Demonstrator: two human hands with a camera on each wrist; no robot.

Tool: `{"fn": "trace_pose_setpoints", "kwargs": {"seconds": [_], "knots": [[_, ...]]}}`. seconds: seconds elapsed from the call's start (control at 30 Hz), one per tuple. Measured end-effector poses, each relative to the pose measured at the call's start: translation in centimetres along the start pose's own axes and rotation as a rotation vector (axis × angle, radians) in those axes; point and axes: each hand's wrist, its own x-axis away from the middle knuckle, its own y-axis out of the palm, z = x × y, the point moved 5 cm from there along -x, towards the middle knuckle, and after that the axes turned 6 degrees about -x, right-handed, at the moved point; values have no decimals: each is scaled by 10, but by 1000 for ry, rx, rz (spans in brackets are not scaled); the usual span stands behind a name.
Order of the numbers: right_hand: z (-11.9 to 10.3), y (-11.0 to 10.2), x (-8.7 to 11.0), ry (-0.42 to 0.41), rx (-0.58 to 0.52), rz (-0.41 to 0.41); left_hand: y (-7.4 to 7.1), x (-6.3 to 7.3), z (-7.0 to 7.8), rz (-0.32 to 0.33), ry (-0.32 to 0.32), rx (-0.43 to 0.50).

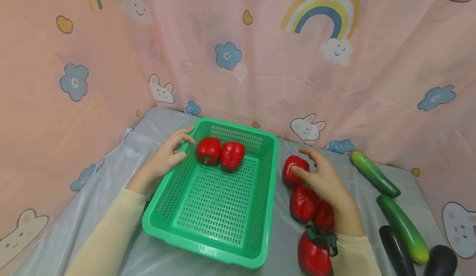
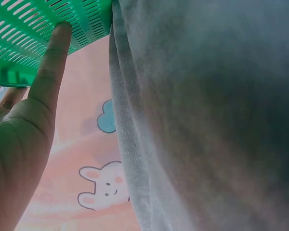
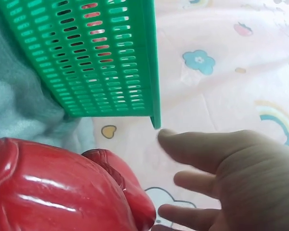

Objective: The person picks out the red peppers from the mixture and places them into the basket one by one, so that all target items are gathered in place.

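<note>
In the head view my left hand (image 1: 169, 154) is at the left rim of a green plastic basket (image 1: 273, 193), its fingers reaching to the rim. The left wrist view shows its straight thumb (image 2: 48, 77) against the perforated side wall. Two red bell peppers lie inside at the far end, one (image 1: 209, 150) beside the other (image 1: 233, 156). To the basket's right, my right hand (image 1: 327, 181) hovers with fingers spread around the farthest pepper (image 1: 295, 164) of a row. In the right wrist view the fingers hold nothing, and a large pepper (image 3: 62, 187) fills the lower left.
Nearer peppers (image 1: 304, 203) (image 1: 315, 253) lie along the basket's right side, partly under my right forearm. Cucumbers (image 1: 375, 174) and dark eggplants (image 1: 396, 251) lie farther right. A grey cloth (image 1: 156, 123) covers the table, and a pink patterned curtain (image 1: 260, 90) hangs behind it.
</note>
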Motion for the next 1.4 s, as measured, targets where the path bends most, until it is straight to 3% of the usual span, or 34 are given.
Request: {"fn": "trace_pose_setpoints", "kwargs": {"seconds": [0.57,1.4], "knots": [[16,5,-2,81,9,-54,-2,2,-1,0,-4,5],[18,9,-1,81,26,-97,1,3,0,7,-10,2]]}}
